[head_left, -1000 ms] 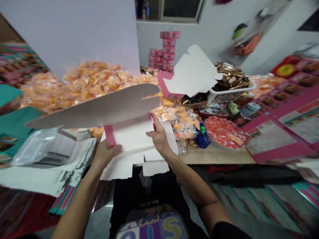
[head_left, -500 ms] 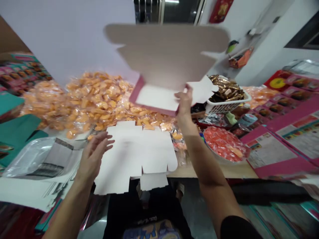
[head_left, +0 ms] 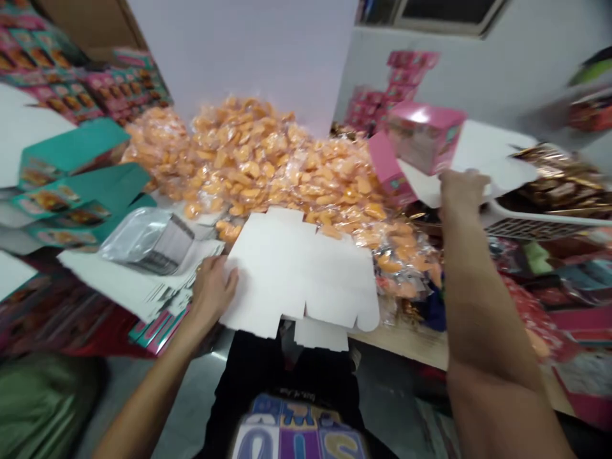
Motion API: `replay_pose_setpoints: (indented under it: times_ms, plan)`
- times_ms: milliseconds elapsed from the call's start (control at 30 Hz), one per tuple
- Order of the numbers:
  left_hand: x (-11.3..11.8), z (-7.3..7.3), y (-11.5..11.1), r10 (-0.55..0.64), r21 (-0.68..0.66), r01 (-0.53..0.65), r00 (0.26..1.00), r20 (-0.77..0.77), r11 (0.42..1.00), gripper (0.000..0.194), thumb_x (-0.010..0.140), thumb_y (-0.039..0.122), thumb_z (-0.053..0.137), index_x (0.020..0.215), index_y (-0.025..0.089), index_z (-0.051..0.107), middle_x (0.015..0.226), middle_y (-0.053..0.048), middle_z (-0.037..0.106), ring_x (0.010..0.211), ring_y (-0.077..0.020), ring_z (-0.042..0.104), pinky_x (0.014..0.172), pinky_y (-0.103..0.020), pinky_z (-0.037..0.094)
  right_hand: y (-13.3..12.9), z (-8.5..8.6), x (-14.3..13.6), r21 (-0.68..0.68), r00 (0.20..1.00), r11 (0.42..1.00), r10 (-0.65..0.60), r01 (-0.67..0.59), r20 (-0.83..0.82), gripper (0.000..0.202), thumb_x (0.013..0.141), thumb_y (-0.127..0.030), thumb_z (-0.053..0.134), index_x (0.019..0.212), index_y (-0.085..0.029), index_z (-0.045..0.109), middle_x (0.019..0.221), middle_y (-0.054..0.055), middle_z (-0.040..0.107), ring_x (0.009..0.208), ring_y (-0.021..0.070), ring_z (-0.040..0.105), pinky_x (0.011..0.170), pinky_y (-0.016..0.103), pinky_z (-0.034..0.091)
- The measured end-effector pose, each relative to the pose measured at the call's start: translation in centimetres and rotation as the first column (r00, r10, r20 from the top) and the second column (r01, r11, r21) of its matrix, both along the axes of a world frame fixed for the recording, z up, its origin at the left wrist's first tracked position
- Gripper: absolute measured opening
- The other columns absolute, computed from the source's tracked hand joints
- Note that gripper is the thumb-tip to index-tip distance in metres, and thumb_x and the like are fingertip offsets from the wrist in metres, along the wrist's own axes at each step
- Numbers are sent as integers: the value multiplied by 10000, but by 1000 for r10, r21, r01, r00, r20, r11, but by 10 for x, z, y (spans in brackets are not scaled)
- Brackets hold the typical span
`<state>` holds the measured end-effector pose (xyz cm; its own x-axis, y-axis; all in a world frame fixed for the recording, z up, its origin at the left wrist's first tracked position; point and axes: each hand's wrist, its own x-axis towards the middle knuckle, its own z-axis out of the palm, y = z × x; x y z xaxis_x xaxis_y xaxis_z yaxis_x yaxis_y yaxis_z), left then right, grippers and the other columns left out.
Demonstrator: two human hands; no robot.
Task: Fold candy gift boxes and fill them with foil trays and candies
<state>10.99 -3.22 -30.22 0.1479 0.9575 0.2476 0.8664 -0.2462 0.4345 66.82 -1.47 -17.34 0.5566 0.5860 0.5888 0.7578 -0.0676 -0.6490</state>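
Observation:
A flat die-cut box blank (head_left: 296, 274), white side up, lies at the near edge of the table in front of my body. My left hand (head_left: 213, 290) grips its left edge, with the thumb on the white face. Far to the right, my right hand (head_left: 463, 186) is stretched out and closed at the lower corner of a pink cardboard box (head_left: 425, 137). Motion blur hides the exact hold of those fingers. White open cardboard (head_left: 497, 150) and another pink box piece (head_left: 389, 166) are beside that box.
Wrapped orange pieces (head_left: 258, 159) are heaped behind the blank. Plastic trays (head_left: 143, 239) and teal boxes (head_left: 71, 185) lie left. A white basket (head_left: 545, 223) of gold packets stands right. More pink boxes (head_left: 396, 89) are stacked at the back.
My view has swung to the right. My right hand has carried the pink box right, and its raised lid no longer stands up. My left hand has come down onto the flat blank's edge.

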Motion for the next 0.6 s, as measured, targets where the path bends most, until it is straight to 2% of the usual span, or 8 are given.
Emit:
replay_pose_setpoints:
  times_ms: [67,100,167,233,267,333,433,600]
  plan:
    - [5,-3,3,29,-127,-50,987,-161,991,419,1004,413,540,1246,111,699,1307,-255,683,1248,-423,676,1140,-559,531,-20,-31,-25,8,963,977,-212,214,164,401,972,-489,701,1222,-216,855,1132,186,814,999,362,801,854,530,633]
    - [9,-3,4,36,-182,-77,975,-218,980,411,1020,408,545,1257,105,690,1322,-259,674,1257,-421,673,1136,-546,535,-32,-50,-43,-68,953,981,-158,181,259,560,1028,-526,589,1398,-164,802,1311,245,779,1142,393,788,964,540,630]
    - [17,-2,7,60,-244,-130,960,-275,961,408,1042,411,563,1280,100,678,1345,-260,662,1270,-415,675,1132,-515,539,-59,-92,-89,-371,902,927,209,-60,377,663,1124,-508,383,1611,-147,651,1550,245,675,1449,403,645,1186,561,556]
    - [24,1,10,106,-258,-178,957,-270,950,416,1049,421,582,1296,99,674,1359,-258,660,1283,-416,681,1132,-500,537,-85,-135,-136,-623,809,764,469,-170,355,652,1149,-445,362,1696,-148,555,1717,222,538,1568,412,542,1251,615,500]
    - [27,2,12,122,-263,-191,959,-256,946,420,1046,425,592,1295,97,676,1364,-261,661,1290,-421,681,1134,-501,535,-95,-154,-156,-694,765,693,549,-193,336,640,1157,-439,368,1716,-174,531,1759,207,490,1603,424,501,1251,645,484]
    - [31,5,14,135,-275,-196,965,-226,941,438,1033,428,609,1299,87,676,1385,-273,661,1309,-438,674,1137,-511,530,-110,-184,-185,-727,744,661,578,-185,336,636,1173,-432,353,1748,-195,485,1813,209,403,1668,440,404,1284,676,421]
    - [34,8,15,146,-291,-200,970,-195,936,449,1026,392,596,1329,68,662,1418,-294,662,1328,-441,669,1133,-509,532,-120,-204,-201,-699,757,698,538,-154,370,643,1187,-434,324,1771,-195,449,1843,217,333,1706,437,328,1330,670,337]
    - [23,26,9,163,-263,-165,986,-28,951,414,998,298,605,1355,95,657,1350,-246,738,1324,-408,700,1156,-515,534,-120,-202,-196,-706,743,692,549,-148,383,648,1182,-420,333,1774,-182,446,1842,226,329,1700,441,332,1332,647,326]
